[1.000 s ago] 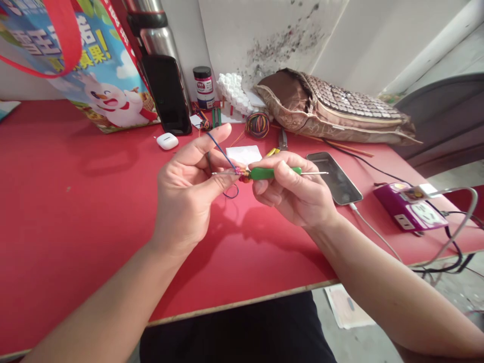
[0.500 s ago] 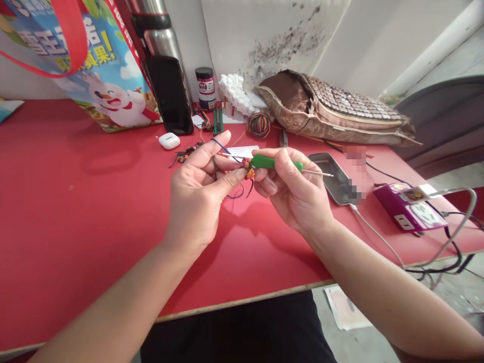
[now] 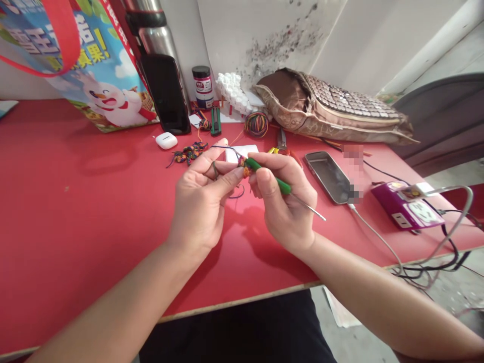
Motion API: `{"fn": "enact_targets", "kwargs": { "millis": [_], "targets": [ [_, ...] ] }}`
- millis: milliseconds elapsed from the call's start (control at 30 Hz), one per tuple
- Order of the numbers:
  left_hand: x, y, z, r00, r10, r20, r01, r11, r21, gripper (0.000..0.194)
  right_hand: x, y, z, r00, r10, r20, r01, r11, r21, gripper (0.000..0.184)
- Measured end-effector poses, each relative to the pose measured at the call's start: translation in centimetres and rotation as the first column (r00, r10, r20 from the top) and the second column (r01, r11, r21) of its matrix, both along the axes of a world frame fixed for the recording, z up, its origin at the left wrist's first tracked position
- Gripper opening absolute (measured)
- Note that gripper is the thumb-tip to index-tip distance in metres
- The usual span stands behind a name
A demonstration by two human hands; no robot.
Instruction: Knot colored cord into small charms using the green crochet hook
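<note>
We recorded: one red table [image 3: 83, 227], spanning the frame, its right side paler under light; one whitish wall [image 3: 234, 35], upper centre, speckled black; one dark curved panel [image 3: 446, 116], right edge; one grey floor [image 3: 463, 292], lower right.

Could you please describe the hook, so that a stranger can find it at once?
Find the red table, then the person's right hand above it. This holds the hook, a slanting tool with a green handle and thin metal shaft. Its straight shape sets it apart from the colourful yarnwork in the left hand.
</note>
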State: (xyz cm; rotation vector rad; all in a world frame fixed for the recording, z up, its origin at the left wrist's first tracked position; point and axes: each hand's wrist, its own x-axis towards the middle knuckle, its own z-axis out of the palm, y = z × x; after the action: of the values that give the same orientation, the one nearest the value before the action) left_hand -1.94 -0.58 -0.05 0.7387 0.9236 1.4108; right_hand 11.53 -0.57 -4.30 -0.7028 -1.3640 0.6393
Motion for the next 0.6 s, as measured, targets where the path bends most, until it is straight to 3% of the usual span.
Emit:
{"fn": "enact_targets", "kwargs": {
  "millis": [100,233,433,500,600],
  "targets": [
    [-0.8,0.6,0.3,0.993,-0.092,0.077,0.097,0.993,-0.063,0.033,0.0,0.3,0.4,0.965,0.167,-0.204,-0.197,0.971,-0.136,0.020],
    [-2.0,1.2,0.6,0.983,-0.177,0.057,0.179,0.983,-0.045,0.040,0.6,1.4,1.7,0.813,0.346,-0.468,-0.525,0.784,-0.332,0.030],
    [-2.0,0.7,1.3,0.967,-0.223,-0.121,0.235,0.967,0.096,0.047,1.8,2.8,2.4,0.642,0.368,-0.672,-0.736,0.541,-0.407,0.047],
    [-1.8,0.5,1.4,0.962,-0.219,-0.164,0.239,0.964,0.115,0.049,2.1,3.1,2.3,0.598,0.348,-0.722,-0.772,0.492,-0.402,0.050],
    [-1.7,0.3,1.3,0.952,-0.226,-0.205,0.254,0.959,0.124,0.054,2.4,3.3,2.1,0.575,0.313,-0.756,-0.786,0.469,-0.404,0.049]
  ]
}}
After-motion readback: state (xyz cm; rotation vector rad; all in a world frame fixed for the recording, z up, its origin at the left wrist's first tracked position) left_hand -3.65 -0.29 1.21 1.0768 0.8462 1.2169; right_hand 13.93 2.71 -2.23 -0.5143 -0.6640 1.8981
